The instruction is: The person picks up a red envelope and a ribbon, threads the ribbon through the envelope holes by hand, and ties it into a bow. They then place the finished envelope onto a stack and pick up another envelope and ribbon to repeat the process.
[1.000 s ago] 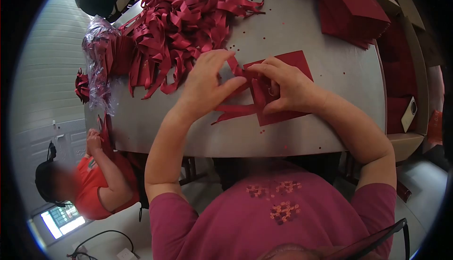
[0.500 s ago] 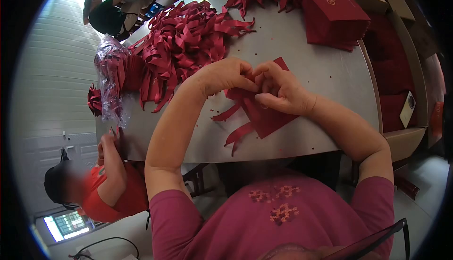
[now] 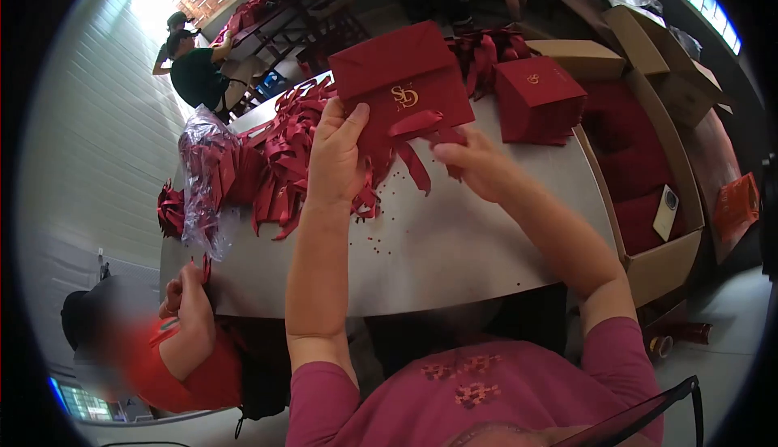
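A dark red paper gift bag with a gold logo is raised above the table, upside down from my side. My left hand grips its left edge, thumb on the front face. At the lower right edge, my right hand is closed with thumb and fingers around a piece of red ribbon; it is slightly blurred. A satin red ribbon hangs from the bag between my hands.
A heap of red ribboned bags and a clear plastic wrap lie at left. Stacked red bags stand at right, beside a cardboard box with a phone on its contents. A co-worker in red sits at left.
Both hands have lifted the bag from the table, up and away from me, and its logo face now shows. My hands have moved apart. The view has tilted up.
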